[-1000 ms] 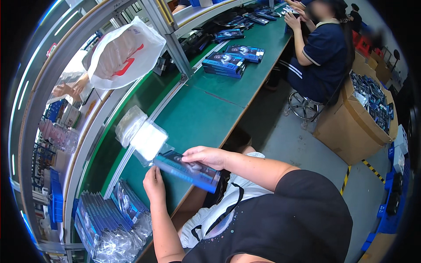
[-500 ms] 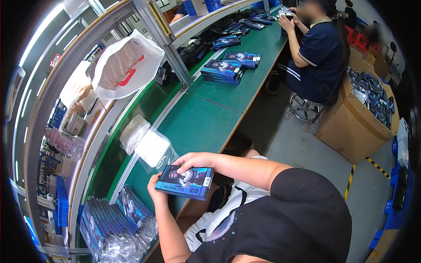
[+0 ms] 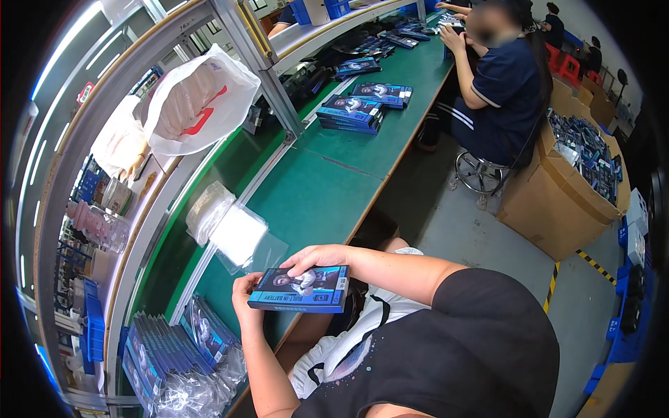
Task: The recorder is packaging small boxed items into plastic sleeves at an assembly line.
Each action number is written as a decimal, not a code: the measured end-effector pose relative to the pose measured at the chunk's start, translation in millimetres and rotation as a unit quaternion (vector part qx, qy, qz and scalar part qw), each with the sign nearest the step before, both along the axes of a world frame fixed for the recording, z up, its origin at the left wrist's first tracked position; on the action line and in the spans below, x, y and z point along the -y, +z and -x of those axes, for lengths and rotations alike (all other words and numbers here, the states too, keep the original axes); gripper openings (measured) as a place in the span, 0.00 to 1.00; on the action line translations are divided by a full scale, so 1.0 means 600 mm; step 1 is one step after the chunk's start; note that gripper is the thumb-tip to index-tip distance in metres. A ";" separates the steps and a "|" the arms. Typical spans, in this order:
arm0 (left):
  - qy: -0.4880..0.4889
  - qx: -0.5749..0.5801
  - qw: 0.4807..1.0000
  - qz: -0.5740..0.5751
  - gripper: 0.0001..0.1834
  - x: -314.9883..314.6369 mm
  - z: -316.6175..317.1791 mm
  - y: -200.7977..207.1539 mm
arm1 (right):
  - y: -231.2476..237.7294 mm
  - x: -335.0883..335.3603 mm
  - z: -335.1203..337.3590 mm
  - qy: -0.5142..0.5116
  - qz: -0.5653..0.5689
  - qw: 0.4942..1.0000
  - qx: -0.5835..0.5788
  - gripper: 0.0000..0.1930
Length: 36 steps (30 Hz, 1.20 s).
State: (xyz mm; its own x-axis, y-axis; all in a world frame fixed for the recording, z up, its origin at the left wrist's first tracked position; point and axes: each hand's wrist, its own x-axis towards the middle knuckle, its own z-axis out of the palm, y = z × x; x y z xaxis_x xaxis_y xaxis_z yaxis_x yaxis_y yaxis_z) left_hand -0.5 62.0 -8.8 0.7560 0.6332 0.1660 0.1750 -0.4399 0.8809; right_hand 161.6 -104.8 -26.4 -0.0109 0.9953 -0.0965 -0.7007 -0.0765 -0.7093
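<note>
A flat blue-and-black box [image 3: 306, 298] with a printed figure on its face is held over the front edge of the green bench. My left hand [image 3: 245, 291] grips its left end, fingers closed around the edge. My right hand [image 3: 312, 259] holds its far long side, thumb lying on the top face. Just beyond the box, a pile of clear plastic bags [image 3: 240, 233] lies on the bench; whether the nearest bag touches my fingers I cannot tell. To the left of my left forearm stand several similar boxes [image 3: 150, 348] in rows, with crumpled clear wrap at their near ends.
Stacked boxes [image 3: 352, 111] sit farther along the green bench [image 3: 317, 184]. A white plastic bag [image 3: 202, 104] hangs from the shelf frame at left. A co-worker [image 3: 505, 97] sits on a stool at the far right of the bench, beside a large carton [image 3: 543, 202] full of boxes.
The box has shifted slightly right and tilted, so more of its near side face shows. Both hands keep their grip. Beyond the box, the loose edge of the clear bag has changed shape.
</note>
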 end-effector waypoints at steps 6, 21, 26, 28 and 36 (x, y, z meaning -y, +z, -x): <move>-0.054 -0.004 0.974 -0.222 0.08 0.014 -0.006 0.034 | -0.003 -0.001 -0.004 0.013 -0.001 1.000 0.012 0.26; -0.124 -0.190 0.970 -0.087 0.05 -0.028 -0.052 0.043 | 0.001 0.014 -0.001 0.019 -0.033 0.999 -0.017 0.27; -0.135 -0.162 0.964 -0.162 0.08 -0.029 -0.057 0.043 | 0.003 0.018 -0.003 0.040 -0.046 0.998 -0.023 0.29; -0.120 -0.168 0.970 -0.128 0.08 -0.025 -0.054 0.045 | 0.015 0.023 0.003 0.023 -0.033 0.999 -0.003 0.30; -0.058 -0.096 0.986 -0.120 0.07 -0.030 -0.049 0.027 | 0.030 0.022 0.004 0.032 -0.039 0.999 -0.015 0.31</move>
